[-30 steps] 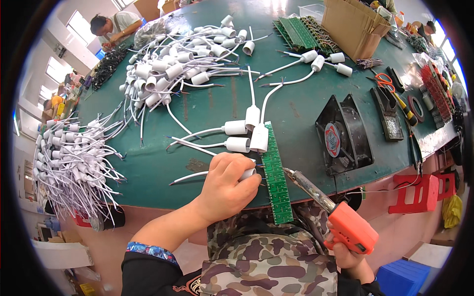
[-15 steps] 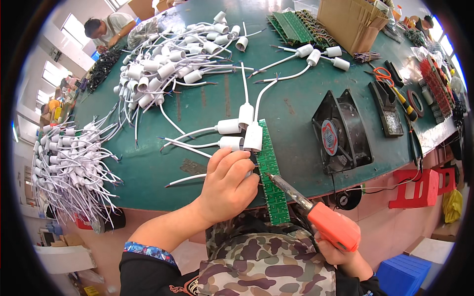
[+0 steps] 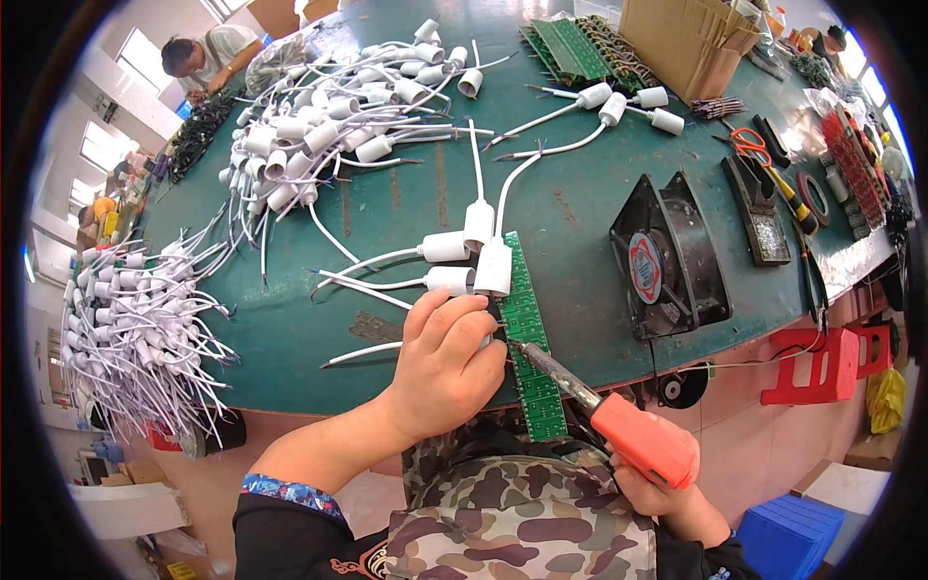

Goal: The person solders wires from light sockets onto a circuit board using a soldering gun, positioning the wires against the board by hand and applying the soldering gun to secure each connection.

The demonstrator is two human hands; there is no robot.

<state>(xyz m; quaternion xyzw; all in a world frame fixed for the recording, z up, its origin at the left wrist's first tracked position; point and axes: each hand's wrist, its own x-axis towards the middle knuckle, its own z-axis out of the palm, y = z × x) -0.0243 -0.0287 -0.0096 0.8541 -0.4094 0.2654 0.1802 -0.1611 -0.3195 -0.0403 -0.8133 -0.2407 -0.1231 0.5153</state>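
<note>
My right hand grips the orange-red handle of a soldering iron. Its metal tip meets the left edge of a long green circuit board, which overhangs the table's near edge. My left hand is closed beside the board, fingers pinched around what appears to be a white lamp socket, mostly hidden. A white cable runs out to the left from under that hand. Just beyond my fingers, several white lamp sockets with cables lie against the board's far left side.
A large heap of white sockets covers the table's far left, with a bundled pile at the left edge. To the right stand a black fan, orange-handled scissors and a cardboard box. Another person works at far left.
The soldering iron and my right hand have shifted slightly left, bringing the tip closer to my left fingers. My left hand stays nearly in place.
</note>
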